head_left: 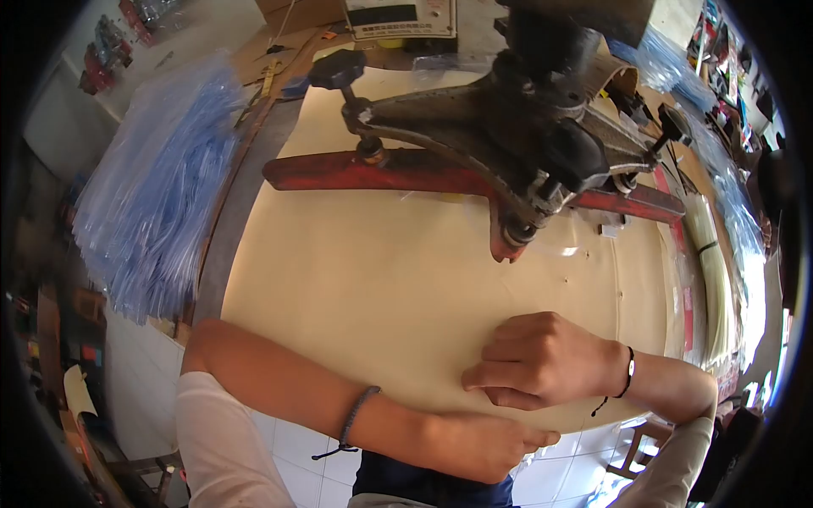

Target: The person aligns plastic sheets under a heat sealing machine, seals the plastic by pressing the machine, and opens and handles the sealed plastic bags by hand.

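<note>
A large cream-yellow sheet (pixel 364 271) covers the machine bed below a press head. My right hand (pixel 546 360) rests over the sheet near its front edge, closed with the fingers curled under. Whatever those fingers hold, if anything, is hidden. Just below it, at the front edge, my left hand (pixel 478 444) is closed, with its fingertips pointing right. What it holds, if anything, cannot be made out. Above the sheet stands the dark metal press head (pixel 533 118) with a red bar (pixel 381 171) fixed beneath it.
A stack of clear bluish plastic pieces (pixel 165 186) lies on the left. To the right are a bundle of pale strips (pixel 713 279) and more clear plastic (pixel 669 72). A black knob (pixel 337 69) sticks up from the press arm. A labelled machine box (pixel 400 19) stands behind.
</note>
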Demonstrator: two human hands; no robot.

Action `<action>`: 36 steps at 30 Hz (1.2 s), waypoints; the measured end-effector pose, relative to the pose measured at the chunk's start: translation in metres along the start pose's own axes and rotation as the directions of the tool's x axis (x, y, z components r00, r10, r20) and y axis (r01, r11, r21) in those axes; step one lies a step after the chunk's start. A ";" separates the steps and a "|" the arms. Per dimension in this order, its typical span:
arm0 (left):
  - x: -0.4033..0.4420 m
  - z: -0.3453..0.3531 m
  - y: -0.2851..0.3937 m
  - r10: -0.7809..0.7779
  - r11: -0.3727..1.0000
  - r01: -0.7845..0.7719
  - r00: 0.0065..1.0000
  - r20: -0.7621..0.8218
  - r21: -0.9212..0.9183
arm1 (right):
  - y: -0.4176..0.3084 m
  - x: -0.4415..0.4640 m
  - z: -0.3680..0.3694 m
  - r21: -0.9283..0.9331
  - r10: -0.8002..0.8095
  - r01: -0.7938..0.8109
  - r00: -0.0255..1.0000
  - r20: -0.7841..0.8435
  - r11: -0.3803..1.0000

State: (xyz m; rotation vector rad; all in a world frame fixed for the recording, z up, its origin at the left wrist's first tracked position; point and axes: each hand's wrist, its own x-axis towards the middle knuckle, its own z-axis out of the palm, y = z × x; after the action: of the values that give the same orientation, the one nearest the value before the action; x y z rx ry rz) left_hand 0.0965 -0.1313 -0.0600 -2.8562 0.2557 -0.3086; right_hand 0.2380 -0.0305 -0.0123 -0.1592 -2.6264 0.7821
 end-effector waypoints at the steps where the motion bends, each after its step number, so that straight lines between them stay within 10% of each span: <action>1: 0.000 0.000 0.000 -0.001 1.000 0.001 1.000 -0.014 0.026 | 0.000 0.000 0.000 0.001 0.000 0.000 1.000 -0.006 1.000; 36: -0.002 -0.014 -0.005 -0.013 0.998 0.019 0.996 0.086 -0.063 | -0.001 -0.001 0.001 -0.006 0.024 -0.023 1.000 0.008 1.000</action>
State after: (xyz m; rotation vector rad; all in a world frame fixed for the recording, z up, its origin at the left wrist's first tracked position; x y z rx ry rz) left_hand 0.0919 -0.1288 -0.0461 -2.9273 0.2298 -0.1833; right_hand 0.2390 -0.0319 -0.0131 -0.1893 -2.6396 0.7841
